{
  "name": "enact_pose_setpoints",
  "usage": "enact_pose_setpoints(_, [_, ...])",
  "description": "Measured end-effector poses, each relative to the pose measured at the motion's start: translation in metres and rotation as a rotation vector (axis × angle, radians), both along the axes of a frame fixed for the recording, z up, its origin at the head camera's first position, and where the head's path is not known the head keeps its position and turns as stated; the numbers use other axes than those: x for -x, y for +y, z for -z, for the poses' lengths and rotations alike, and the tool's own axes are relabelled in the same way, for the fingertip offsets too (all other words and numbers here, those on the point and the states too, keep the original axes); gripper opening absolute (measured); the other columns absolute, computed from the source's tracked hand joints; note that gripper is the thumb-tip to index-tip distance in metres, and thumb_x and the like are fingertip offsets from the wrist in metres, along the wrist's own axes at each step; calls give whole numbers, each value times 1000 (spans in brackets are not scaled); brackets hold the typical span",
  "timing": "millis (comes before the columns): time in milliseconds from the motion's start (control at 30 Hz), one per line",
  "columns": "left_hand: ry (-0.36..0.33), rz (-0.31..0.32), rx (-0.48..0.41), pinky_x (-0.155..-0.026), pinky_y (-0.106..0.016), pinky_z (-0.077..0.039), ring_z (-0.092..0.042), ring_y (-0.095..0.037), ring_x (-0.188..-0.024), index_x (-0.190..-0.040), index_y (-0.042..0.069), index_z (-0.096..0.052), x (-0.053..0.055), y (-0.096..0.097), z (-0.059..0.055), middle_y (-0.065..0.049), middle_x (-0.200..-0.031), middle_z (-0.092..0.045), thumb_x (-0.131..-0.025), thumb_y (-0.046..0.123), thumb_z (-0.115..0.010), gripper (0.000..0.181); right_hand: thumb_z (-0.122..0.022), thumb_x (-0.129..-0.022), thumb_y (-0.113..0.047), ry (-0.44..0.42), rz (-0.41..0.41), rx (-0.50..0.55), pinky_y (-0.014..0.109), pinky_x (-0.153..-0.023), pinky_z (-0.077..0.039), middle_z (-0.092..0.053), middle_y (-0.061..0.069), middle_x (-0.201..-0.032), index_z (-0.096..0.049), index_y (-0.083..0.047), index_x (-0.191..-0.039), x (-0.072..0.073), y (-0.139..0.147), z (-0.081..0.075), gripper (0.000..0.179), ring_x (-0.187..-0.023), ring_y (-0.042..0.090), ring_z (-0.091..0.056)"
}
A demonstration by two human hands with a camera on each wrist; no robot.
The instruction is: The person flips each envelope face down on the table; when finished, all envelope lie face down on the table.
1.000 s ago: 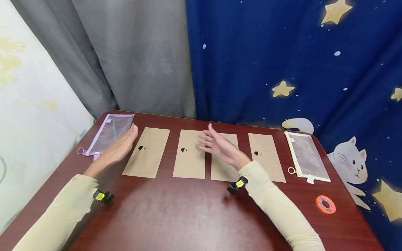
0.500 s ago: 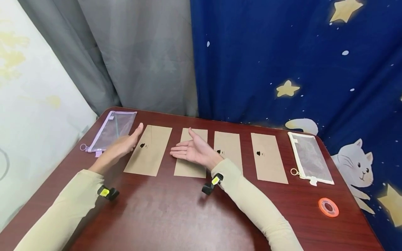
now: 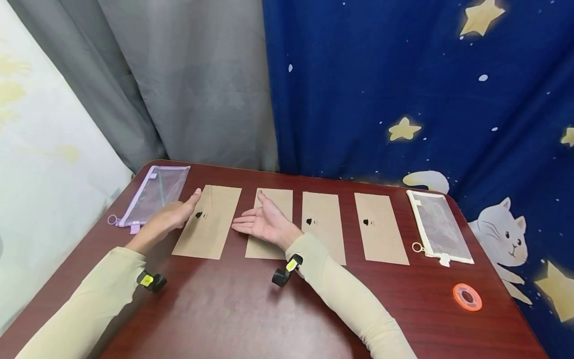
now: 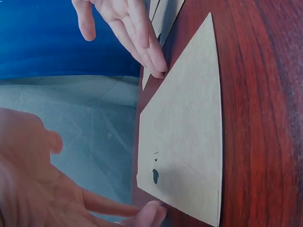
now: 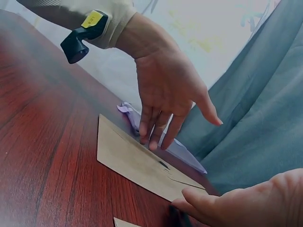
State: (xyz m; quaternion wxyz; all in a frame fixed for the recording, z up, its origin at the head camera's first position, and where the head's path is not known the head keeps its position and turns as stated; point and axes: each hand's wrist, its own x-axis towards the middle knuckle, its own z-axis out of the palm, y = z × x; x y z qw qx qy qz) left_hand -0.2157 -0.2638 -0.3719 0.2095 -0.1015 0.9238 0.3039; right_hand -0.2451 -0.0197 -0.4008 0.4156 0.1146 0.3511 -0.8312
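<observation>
Several tan kraft-paper rectangles lie in a row, each with a small black hat print; whether they are notebooks or envelopes I cannot tell. My left hand [image 3: 172, 218] hovers at the left edge of the leftmost rectangle [image 3: 211, 227], fingers extended, holding nothing. Over the second rectangle [image 3: 277, 202] is my right hand [image 3: 266, 224], palm turned left, with straight fingers reaching toward the leftmost one. In the left wrist view, the right fingertips [image 4: 158, 71] come close to that rectangle's far edge; contact is unclear. Both palms face each other across the leftmost rectangle.
To the left lies a lilac mesh zip pouch [image 3: 157, 194]; a white one [image 3: 441, 227] lies at the right. An orange tape roll [image 3: 467, 297] rests near the table's right edge. Two more tan rectangles [image 3: 324, 239] continue the row. Curtains [image 3: 215, 99] hang behind the table.
My right hand has swept left, from between the second and third rectangles to over the second. The left hand has shifted little, its thumb now pointing toward the leftmost rectangle. The objects stay put.
</observation>
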Motion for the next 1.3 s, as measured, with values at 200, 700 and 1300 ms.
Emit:
enact_pose_setpoints(200, [1, -60, -100, -92, -33, -58, -61, -30, -104, -135, -16, -46, 3, 0, 4, -26, -114, -55, -100, 70, -9, 100, -32, -104, -62, 11, -4, -22, 48, -128, -22, -14, 38, -161, -6, 15, -155, -2, -6, -2, 96, -153, 47, -20])
enact_pose_setpoints(700, [-1, -78, -141, -105, -44, -53, -59, -38, -113, -134, -19, -43, 0, -3, 7, -33, -127, -51, -106, 52, -6, 85, -39, -103, -60, 44, 3, -82, 51, -126, -25, -19, 39, -159, -9, 14, -155, -6, -10, -3, 95, -149, 49, -27])
enact_pose_setpoints(1300, [160, -31, -298, -98, -38, -57, -69, -28, -105, -130, -24, -49, 0, -3, 1, -31, -121, -60, -111, 29, -33, 59, -59, -100, -6, 537, 8, -536, 31, -93, -60, -65, 12, -97, -63, 14, -121, -5, -11, 4, 29, -88, 16, -68])
